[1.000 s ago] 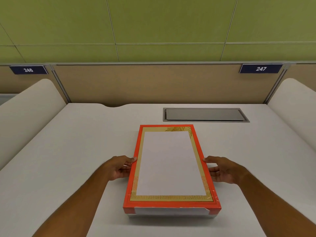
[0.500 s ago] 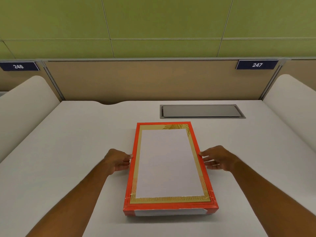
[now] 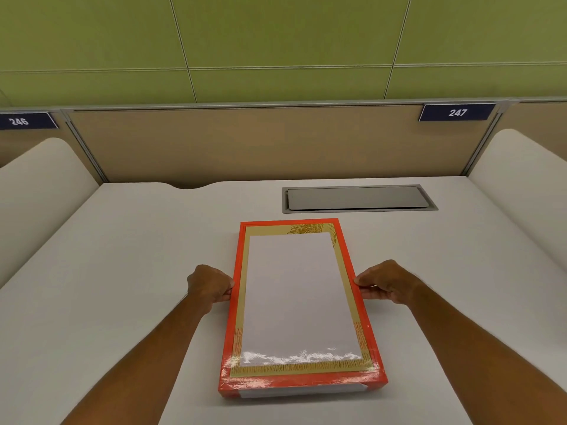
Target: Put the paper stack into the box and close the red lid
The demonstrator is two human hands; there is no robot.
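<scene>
A flat red box (image 3: 302, 383) lies lengthwise on the white desk (image 3: 122, 271) in front of me. Its red lid (image 3: 237, 297) sits on top, glossy, with a gold patterned border around a white rectangle (image 3: 297, 299). No separate paper stack is visible. A white strip shows on the near end wall. My left hand (image 3: 208, 286) pinches the lid's left long edge at mid-length. My right hand (image 3: 386, 282) pinches the right long edge opposite it. Fingers of both hands are curled against the sides, thumbs at the top rim.
A grey cable hatch (image 3: 357, 198) is set into the desk just behind the box. White rounded side dividers stand at left (image 3: 40, 191) and right (image 3: 521, 185). A tan back panel (image 3: 245, 142) carries number plates 246 and 247.
Both hands slid forward along the box's long sides to mid-length, and their fingers closed onto the lid's edges. The box stayed in place.
</scene>
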